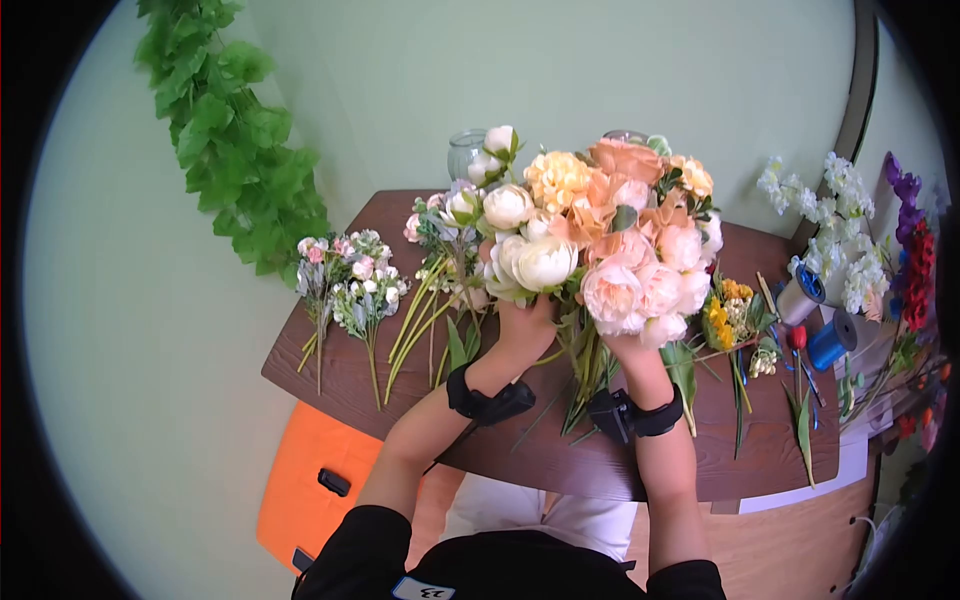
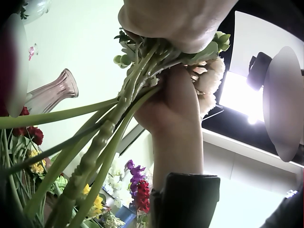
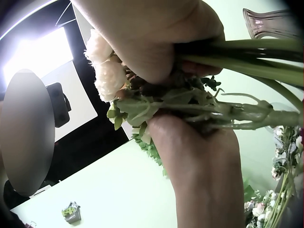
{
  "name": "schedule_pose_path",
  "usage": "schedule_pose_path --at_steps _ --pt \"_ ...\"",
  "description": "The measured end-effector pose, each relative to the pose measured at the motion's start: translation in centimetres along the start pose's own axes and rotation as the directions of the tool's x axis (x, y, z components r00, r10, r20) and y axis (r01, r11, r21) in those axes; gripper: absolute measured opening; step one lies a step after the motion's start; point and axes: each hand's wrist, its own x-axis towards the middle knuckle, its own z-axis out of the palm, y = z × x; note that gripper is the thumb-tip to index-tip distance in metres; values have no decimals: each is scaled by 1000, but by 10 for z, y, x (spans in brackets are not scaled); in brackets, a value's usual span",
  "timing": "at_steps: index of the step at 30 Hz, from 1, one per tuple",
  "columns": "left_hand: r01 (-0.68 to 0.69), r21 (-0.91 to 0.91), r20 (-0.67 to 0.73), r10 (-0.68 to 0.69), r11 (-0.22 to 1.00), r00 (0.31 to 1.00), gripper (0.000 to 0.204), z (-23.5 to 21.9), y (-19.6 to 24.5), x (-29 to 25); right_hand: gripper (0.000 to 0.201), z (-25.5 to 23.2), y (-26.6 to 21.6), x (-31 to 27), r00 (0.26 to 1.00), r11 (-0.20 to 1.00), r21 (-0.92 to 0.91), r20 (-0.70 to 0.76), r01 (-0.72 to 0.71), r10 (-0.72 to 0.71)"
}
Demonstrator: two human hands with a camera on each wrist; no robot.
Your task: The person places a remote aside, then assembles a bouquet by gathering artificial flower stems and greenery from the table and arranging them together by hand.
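A large bouquet of artificial flowers (image 1: 625, 265), in white, peach and pale pink, is held up over the table between both hands. My left hand (image 1: 527, 335) grips its stems just under the white peonies (image 1: 540, 262). On the other side my right hand (image 1: 632, 352) curls round more of the stems, below the pink blooms. The right wrist view shows green stems (image 3: 256, 59) running out of the right hand's grip, with the left hand (image 3: 194, 147) close beside it. Thick stems (image 2: 107, 130) hang below both hands in the left wrist view. The blooms hide most fingers from above.
Small flower sprigs (image 1: 365, 290) lie on the dark wooden table (image 1: 740, 480) at left. Yellow flowers (image 1: 725, 320), ribbon spools (image 1: 830, 342) and a red tulip (image 1: 797, 338) lie at right. A glass vase (image 1: 465, 155) stands behind the bouquet. An orange chair (image 1: 305, 470) is below left.
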Motion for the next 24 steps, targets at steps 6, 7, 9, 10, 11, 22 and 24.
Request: schedule_pose_path --at_steps 6,7,9,10,11,22,24 --pt "-574 181 207 540 798 816 30 -6 4 0 38 25 7 -19 988 997 -73 -154 -17 5" --pt "-580 180 202 547 795 812 30 -6 4 0 38 26 11 -20 987 997 -78 -159 -11 -1" --pt "-505 160 132 489 848 862 30 -5 4 1 35 31 16 -19 988 992 -121 -152 -28 9" --pt "-465 148 100 454 873 885 30 -5 4 1 34 30 20 -23 989 989 -140 -148 -38 17" --pt "-422 136 70 416 897 907 30 -5 4 1 33 27 26 -29 990 986 -158 -142 -49 27" --pt "-261 153 14 262 953 965 37 -14 -19 -3 10 -14 37 0 965 973 -29 -137 -228 222" --pt "-250 129 7 251 960 968 37 -14 -24 -1 5 -16 44 1 813 823 156 -138 -546 566"
